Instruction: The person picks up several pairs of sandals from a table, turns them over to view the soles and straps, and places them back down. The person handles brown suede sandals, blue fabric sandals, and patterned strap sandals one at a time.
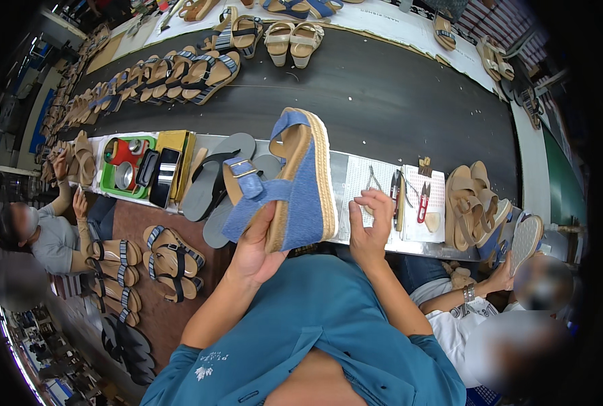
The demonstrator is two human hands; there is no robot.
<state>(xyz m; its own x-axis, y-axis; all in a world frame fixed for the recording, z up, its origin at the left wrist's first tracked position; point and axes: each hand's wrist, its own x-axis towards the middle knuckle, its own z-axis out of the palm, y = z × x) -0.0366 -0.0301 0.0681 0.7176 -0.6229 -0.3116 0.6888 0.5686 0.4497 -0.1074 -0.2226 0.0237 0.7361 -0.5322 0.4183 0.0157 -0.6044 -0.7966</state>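
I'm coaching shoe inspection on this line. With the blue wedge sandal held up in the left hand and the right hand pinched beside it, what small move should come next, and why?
Probably bring the right hand across to the blue wedge sandal. The left hand holds it up alone, sole edge toward the right hand, whose fingers are pinched together just apart from it; whether they hold anything is too small to tell.

My left hand [255,247] grips a blue wedge sandal [294,179] (sole edge toward me) over the bench [376,183]; my right hand [370,227] pinches its fingertips together beside it.
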